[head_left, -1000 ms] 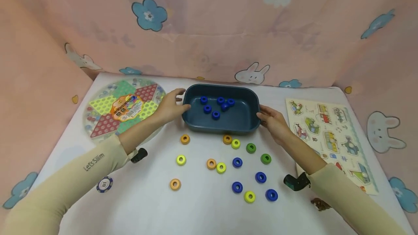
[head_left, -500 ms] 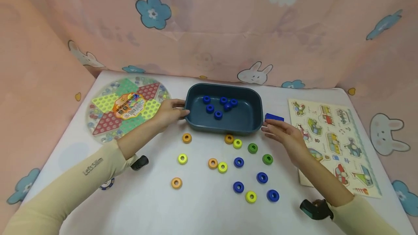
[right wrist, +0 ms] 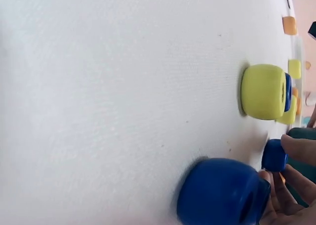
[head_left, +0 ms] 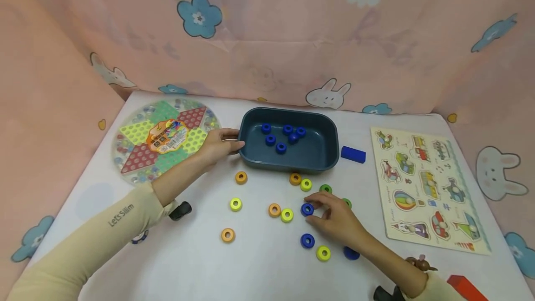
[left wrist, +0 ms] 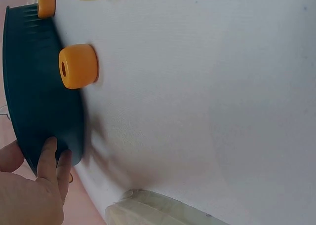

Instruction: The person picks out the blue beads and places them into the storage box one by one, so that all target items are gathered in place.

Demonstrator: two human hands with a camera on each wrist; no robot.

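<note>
My left hand [head_left: 219, 145] grips the left end of a dark teal bin [head_left: 288, 166], thumb at the rim and fingers along the outer wall [left wrist: 44, 87]. Several blue ring-shaped beads [head_left: 281, 148] lie inside it. In front of the bin, my right hand [head_left: 336, 219] pinches another blue bead [head_left: 307, 209] between thumb and fingers; the right wrist view shows this blue bead [right wrist: 274, 156] too. Nearby are a second blue bead [head_left: 307, 240], yellow beads [head_left: 323, 253] and orange beads [head_left: 241, 178]. The right hand and forearm partly cover green beads [head_left: 325, 189] and a blue bead [head_left: 351, 253].
A round Chinese checkers board [head_left: 167, 138] lies at left, a picture puzzle board [head_left: 430, 189] at right. Beside the bin is a blue block [head_left: 353, 154]. A red block [head_left: 466, 288], a small brown figurine [head_left: 421, 263] and a poker chip [head_left: 140, 237] are nearer the front.
My right hand has left the bin's right end and come forward to a blue bead, uncovering the blue block. My left hand has drawn in its spread fingers onto the bin.
</note>
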